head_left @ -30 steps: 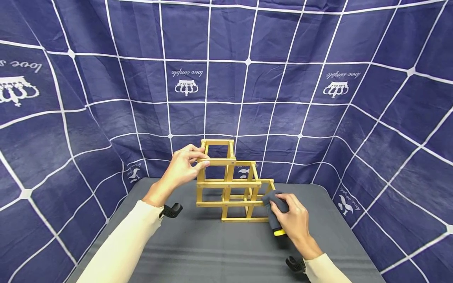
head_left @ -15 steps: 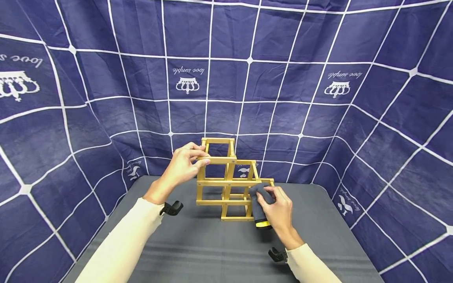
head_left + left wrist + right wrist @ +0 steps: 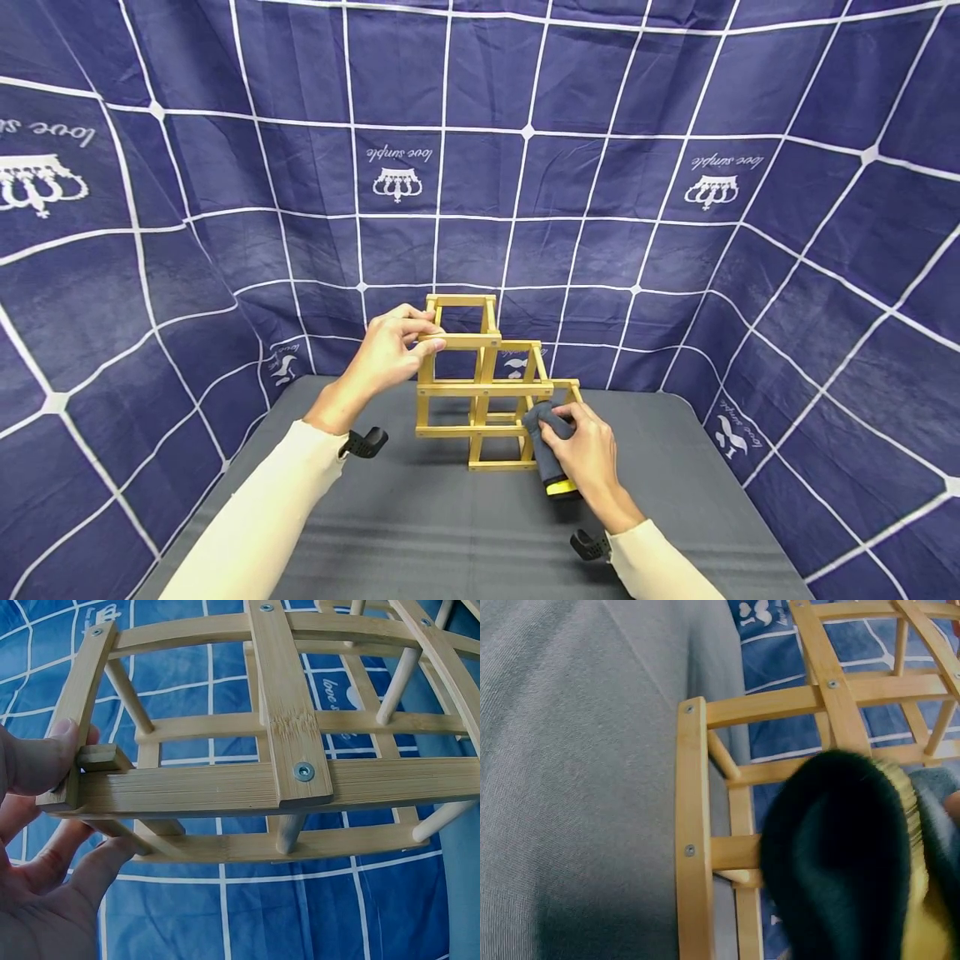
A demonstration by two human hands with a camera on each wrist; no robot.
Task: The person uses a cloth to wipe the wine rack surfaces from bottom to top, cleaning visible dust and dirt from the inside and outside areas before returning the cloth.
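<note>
A stepped, light wooden rack of slats and dowels stands on the grey surface in the head view. My left hand grips its top left corner; in the left wrist view the thumb lies over a slat end and the fingers reach beneath. Lower down on the right, my right hand pinches a folded dark grey cloth with a yellow edge against the front rails. The cloth looks blurred in the right wrist view and covers part of the rack.
The grey-covered table spreads in front of the rack. A blue curtain with white grid lines hangs behind it and along both sides. A black band sits at the left wrist, another black band at the right.
My right hand has moved left with the cloth, from the rack's right end along the front rails, then slightly down. The left hand and the rack have stayed put.
</note>
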